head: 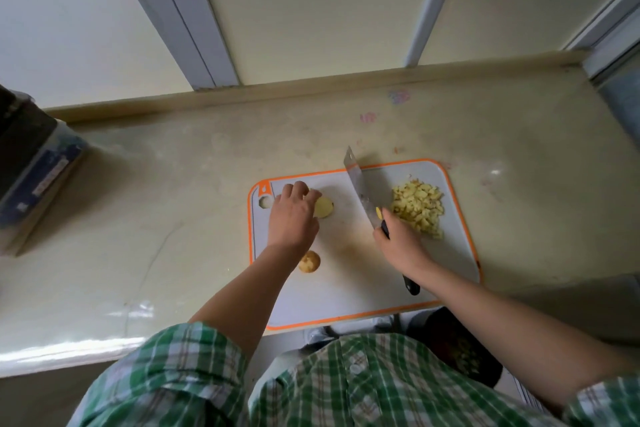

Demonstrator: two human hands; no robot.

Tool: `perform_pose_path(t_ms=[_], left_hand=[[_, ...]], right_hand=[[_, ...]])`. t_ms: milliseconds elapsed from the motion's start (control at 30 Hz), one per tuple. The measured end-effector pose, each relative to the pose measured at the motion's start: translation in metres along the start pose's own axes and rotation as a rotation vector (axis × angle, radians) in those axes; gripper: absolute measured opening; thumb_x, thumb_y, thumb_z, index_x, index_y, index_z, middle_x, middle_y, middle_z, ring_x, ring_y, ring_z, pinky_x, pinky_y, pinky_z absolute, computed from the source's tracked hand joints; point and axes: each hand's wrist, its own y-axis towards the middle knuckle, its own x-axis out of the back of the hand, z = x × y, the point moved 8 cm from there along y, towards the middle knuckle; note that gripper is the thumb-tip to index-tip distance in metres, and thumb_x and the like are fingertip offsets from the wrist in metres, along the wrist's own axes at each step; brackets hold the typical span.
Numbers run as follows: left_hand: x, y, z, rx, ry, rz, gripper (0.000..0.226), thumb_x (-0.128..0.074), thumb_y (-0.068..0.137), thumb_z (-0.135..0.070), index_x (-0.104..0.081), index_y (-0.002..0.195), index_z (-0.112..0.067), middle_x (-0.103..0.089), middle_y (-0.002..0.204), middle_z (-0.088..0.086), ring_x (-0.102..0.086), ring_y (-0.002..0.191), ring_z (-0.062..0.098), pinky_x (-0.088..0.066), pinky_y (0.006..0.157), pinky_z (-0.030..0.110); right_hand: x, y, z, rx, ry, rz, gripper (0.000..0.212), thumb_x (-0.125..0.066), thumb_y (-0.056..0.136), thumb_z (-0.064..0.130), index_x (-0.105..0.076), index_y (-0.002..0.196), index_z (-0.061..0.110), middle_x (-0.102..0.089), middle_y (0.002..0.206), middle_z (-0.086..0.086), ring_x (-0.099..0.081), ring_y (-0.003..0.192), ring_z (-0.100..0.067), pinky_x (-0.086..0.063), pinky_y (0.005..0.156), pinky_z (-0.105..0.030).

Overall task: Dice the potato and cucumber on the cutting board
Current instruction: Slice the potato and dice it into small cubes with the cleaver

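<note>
left grip [294, 215]: fingers curled on potato [325, 209], left of board [363, 288]
right grip [400, 241]: clenched on knife [358, 189] handle, mid-frame, blade apart from potato
handling: likely firm, wet, slippery – flat face down, hold by the skin side
pile [419, 206]: diced, board's upper right
cucumber: not in view

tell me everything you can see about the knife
The knife is a cleaver with a broad, silvery metal blade and a black handle. The right hand grips the handle, whose end sticks out behind the wrist. The blade points away from the person over the board, tip past its far edge, between the potato half held by the left hand and the diced pile. A yellow potato bit clings near the blade's heel.
</note>
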Motion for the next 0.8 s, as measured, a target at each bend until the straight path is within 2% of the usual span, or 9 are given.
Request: perform_pose_path(t_ms=[67,167,267,367,467,633,700,800], left_hand=[[-0.004,0.007,-0.006,-0.043,0.057,0.031,0.050,-0.061,0.087,-0.019,-0.049,0.136,-0.019,-0.047,0.134,0.005,-0.040,0.120,0.027,-0.037,0.095,0.035],[-0.017,0.015,-0.001,-0.026,0.073,0.116,0.047,-0.058,0.087,-0.022,-0.049,0.133,-0.017,-0.044,0.138,0.007,-0.039,0.123,0.029,-0.035,0.097,0.037],[-0.017,0.021,0.011,0.094,-0.116,0.117,0.040,-0.053,0.084,-0.006,-0.056,0.124,-0.008,-0.047,0.126,0.012,-0.041,0.115,0.031,-0.039,0.092,0.035],[-0.015,0.025,0.020,0.117,-0.181,0.103,0.039,-0.052,0.084,0.002,-0.060,0.121,-0.006,-0.050,0.118,0.015,-0.043,0.111,0.032,-0.036,0.089,0.032],[-0.014,0.026,0.033,0.166,-0.248,0.087,0.036,-0.060,0.082,-0.001,-0.064,0.117,-0.007,-0.056,0.114,0.014,-0.050,0.109,0.032,-0.036,0.087,0.030],[-0.007,0.019,0.051,0.314,-0.451,0.013,0.013,-0.065,0.083,-0.011,-0.070,0.095,-0.011,-0.066,0.097,0.006,-0.060,0.087,0.023,-0.035,0.072,0.023],[0.002,0.019,0.054,0.321,-0.484,-0.060,0.007,-0.070,0.081,-0.014,-0.068,0.087,-0.013,-0.063,0.086,0.001,-0.055,0.076,0.018,-0.031,0.066,0.021],[0.012,0.020,0.049,0.268,-0.442,-0.110,0.006,-0.070,0.079,-0.011,-0.066,0.083,-0.012,-0.055,0.084,0.000,-0.048,0.073,0.017,-0.026,0.064,0.020]], right_hand=[[0.001,0.001,-0.002,-0.014,0.012,-0.013,0.032,-0.047,0.093,0.013,-0.028,0.074,0.031,-0.034,0.063,0.006,-0.034,0.054,-0.013,-0.028,0.054,-0.034],[0.002,-0.002,0.000,-0.028,-0.001,-0.023,0.023,-0.049,0.093,0.014,-0.033,0.082,0.026,-0.034,0.063,0.008,-0.035,0.055,-0.012,-0.033,0.059,-0.036],[0.001,-0.003,0.002,-0.022,0.006,-0.023,0.011,-0.048,0.093,0.014,-0.039,0.088,0.016,-0.038,0.064,0.004,-0.041,0.057,-0.019,-0.037,0.058,-0.039],[0.000,-0.002,-0.002,-0.018,0.028,-0.019,0.008,-0.048,0.093,0.013,-0.041,0.088,0.013,-0.039,0.064,0.002,-0.044,0.058,-0.023,-0.038,0.058,-0.043],[0.001,-0.002,-0.005,-0.022,0.031,-0.008,0.015,-0.047,0.092,0.013,-0.036,0.082,0.016,-0.037,0.062,0.001,-0.040,0.056,-0.021,-0.033,0.057,-0.039],[0.001,-0.002,-0.007,-0.017,0.010,0.011,0.017,-0.045,0.092,0.016,-0.035,0.079,0.016,-0.038,0.062,-0.002,-0.039,0.055,-0.022,-0.030,0.055,-0.036],[0.001,-0.002,-0.007,-0.015,0.002,0.015,0.017,-0.045,0.092,0.016,-0.035,0.079,0.015,-0.038,0.063,-0.004,-0.040,0.056,-0.024,-0.030,0.055,-0.036],[0.002,-0.001,-0.006,-0.010,-0.006,0.015,0.017,-0.045,0.092,0.016,-0.035,0.079,0.015,-0.038,0.064,-0.005,-0.040,0.055,-0.024,-0.028,0.055,-0.035]])
